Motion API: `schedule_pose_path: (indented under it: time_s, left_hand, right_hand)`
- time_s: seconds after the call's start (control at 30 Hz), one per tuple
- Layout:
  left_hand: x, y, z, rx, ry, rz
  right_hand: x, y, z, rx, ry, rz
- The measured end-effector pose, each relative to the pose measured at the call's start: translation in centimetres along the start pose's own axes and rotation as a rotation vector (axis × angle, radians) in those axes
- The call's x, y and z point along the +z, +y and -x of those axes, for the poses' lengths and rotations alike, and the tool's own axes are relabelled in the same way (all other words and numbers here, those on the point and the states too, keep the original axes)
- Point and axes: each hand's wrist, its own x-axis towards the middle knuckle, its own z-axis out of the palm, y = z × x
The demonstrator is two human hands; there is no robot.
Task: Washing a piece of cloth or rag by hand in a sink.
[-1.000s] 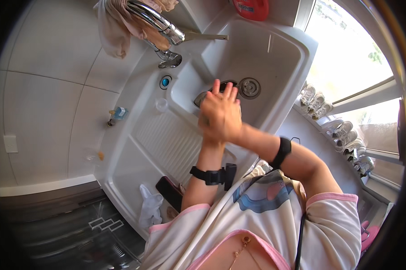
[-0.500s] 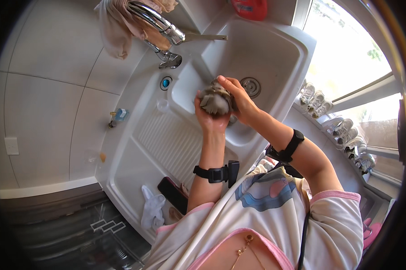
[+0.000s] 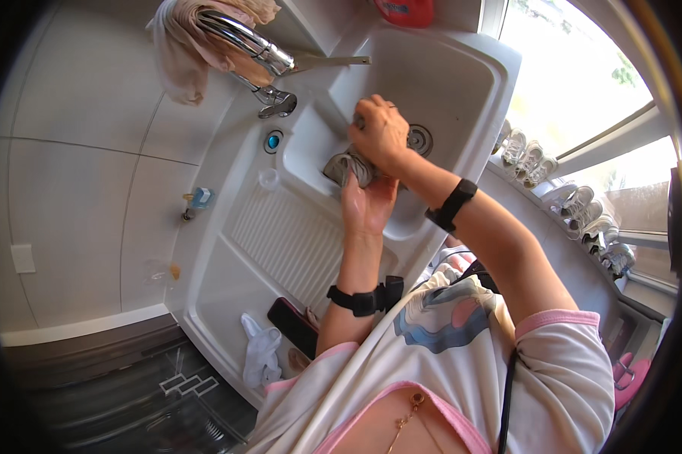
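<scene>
Left hand and right hand are gripping a grey cloth, a sink drain lying at its two o'clock.

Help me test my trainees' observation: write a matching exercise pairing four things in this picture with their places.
1. grey fabric
2. dark phone
3. red container
4. pale shoes

A. beside crumpled white fabric
B. lined up by the window
C. between the left hand and right hand
D. cut off by the picture's top edge

Pairs: 1-C; 2-A; 3-D; 4-B
</scene>
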Motion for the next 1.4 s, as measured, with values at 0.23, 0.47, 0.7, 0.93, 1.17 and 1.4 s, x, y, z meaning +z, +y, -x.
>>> schedule_pose_path:
  time_s: [0.23,0.47,0.7,0.93,1.17,1.4]
  left_hand:
    - [-0.3,1.1,-0.4,0.203,-0.171,-0.088]
    - [0.6,-0.6,0.2,0.065,0.023,0.057]
    - [1.1,2.9,0.5,0.116,0.194,0.204]
    - [0.2,4.7,-0.2,0.124,0.109,0.170]
    - [-0.7,4.4,-0.5,0.139,0.193,0.055]
    - [0.3,1.9,0.4,0.180,-0.015,-0.148]
  right_hand:
    - [4.8,-3.7,6.6,-0.079,0.200,0.221]
    - [-1.1,-0.4,-1.0,0.060,-0.243,-0.042]
    - [-5.8,1.2,-4.6,0.998,-0.379,-1.330]
    - [-6.9,2.8,-2.3,0.160,-0.678,-0.452]
    - [-6.2,2.2,-0.1,0.611,-0.823,-0.736]
    - [-1.6,-1.8,5.4,-0.285,-0.318,-0.419]
